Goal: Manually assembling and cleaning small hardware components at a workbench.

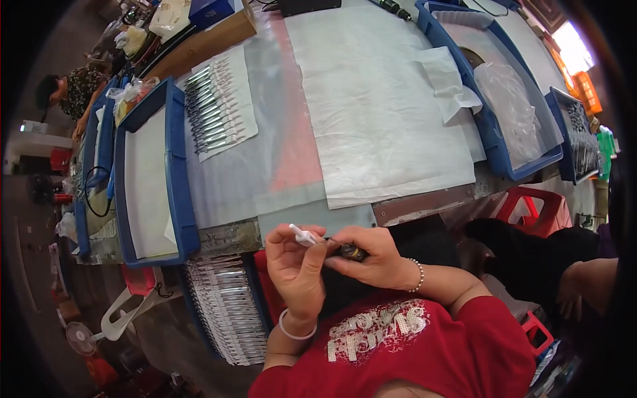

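Close to my body, just off the table's near edge, my left hand [298, 273] pinches a small white part [304, 235] with a narrow tip. My right hand [371, 253] is closed round a dark, short-handled tool [353, 252], whose working end points toward the white part. My fingers hide where the two meet, so I cannot tell if they touch. On the table to the left, a row of slim metal pieces with white ends [215, 109] lies on a white sheet. Below the table edge, a blue bin holds many similar pieces [224, 308] in stacked rows.
A white sheet [385, 119] covers the middle of the table. A blue tray [176, 179] stands at the left, and another blue tray [488, 123] with clear plastic at the right. A red stool [547, 211] is under the right side. Other people are at the left and right edges.
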Tool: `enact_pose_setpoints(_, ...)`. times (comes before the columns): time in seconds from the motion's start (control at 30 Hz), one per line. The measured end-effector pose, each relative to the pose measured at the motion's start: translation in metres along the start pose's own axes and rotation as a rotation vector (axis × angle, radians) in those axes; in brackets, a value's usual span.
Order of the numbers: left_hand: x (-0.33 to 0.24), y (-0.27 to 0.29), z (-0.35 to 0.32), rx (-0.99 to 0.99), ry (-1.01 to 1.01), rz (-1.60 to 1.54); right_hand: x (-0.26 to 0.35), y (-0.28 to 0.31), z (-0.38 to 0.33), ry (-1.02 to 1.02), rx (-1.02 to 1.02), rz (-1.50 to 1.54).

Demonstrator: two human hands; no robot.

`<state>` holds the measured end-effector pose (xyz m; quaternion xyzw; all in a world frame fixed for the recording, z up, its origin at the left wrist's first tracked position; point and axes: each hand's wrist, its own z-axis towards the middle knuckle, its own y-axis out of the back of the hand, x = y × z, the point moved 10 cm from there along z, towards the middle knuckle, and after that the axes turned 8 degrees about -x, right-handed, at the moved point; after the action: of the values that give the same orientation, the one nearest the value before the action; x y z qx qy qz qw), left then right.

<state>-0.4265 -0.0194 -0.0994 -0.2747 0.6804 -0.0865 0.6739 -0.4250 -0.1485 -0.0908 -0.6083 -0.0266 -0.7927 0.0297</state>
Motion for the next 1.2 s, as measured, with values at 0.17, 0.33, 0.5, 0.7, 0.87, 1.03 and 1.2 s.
enact_pose_setpoints(0.17, 0.003, -0.005, -0.012, 0.037, -0.006, 0.024, 0.000, 0.004, -0.010, -0.054, -0.043, -0.003)
enact_pose_setpoints(0.33, -0.114, -0.034, -0.064, 0.132, -0.830, 0.026, -0.001, 0.029, -0.015, -0.136, -0.068, -0.035)
enact_pose_setpoints(0.5, -0.196, -0.057, -0.132, 0.289, -1.172, -0.392, -0.011, 0.034, -0.033, -0.209, -0.044, -0.021)
enact_pose_setpoints(0.7, -0.186, -0.074, -0.141, 0.392, -1.072, -0.381, -0.012, 0.033, -0.049, -0.174, -0.050, -0.044)
enact_pose_setpoints(0.87, -0.194, -0.070, -0.143, 0.261, -1.141, -0.567, -0.011, 0.023, -0.058, -0.179, 0.003, -0.015)
enact_pose_setpoints(1.03, -0.177, -0.070, -0.168, 0.583, -1.021, -0.352, -0.024, 0.016, -0.073, -0.329, 0.042, 0.080)
enact_pose_setpoints(1.2, -0.066, -0.022, -0.102, 0.447, -0.525, 0.205, -0.046, 0.025, -0.089, -0.447, -0.013, 0.186)
